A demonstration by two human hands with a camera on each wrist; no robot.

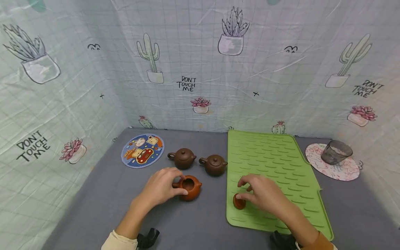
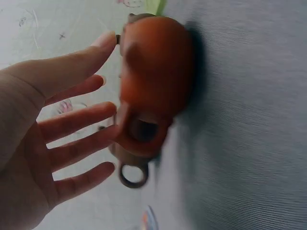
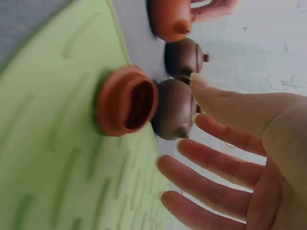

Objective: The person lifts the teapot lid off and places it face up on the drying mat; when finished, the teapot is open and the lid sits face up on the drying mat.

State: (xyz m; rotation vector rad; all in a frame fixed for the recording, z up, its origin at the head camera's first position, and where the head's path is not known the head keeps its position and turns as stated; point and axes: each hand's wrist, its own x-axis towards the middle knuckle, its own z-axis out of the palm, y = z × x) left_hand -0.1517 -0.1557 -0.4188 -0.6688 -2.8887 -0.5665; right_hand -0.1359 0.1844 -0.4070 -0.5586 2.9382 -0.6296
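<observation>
A reddish-orange clay teapot (image 1: pixel 194 189) stands lidless on the grey table, its round opening facing up. My left hand (image 1: pixel 162 185) is around its handle side, thumb and fingers spread at the rim. In the left wrist view the fingers of that hand look straight and loose beside the teapot (image 2: pixel 158 62). The teapot's lid (image 3: pixel 127 103) lies upside down on the green mat (image 1: pixel 262 156), hollow side up. Close over it is my right hand (image 1: pixel 262 191), its fingers spread and holding nothing; the right wrist view shows a gap between fingertips and lid.
Two dark brown lidded teapots, one on the left (image 1: pixel 183 158) and one on the right (image 1: pixel 215 165), stand behind the orange one. A round blue cartoon mat (image 1: pixel 128 160) lies at the back left. At the right, a dark translucent cup (image 1: pixel 334 152) sits on a pink-patterned round mat (image 1: pixel 345 173).
</observation>
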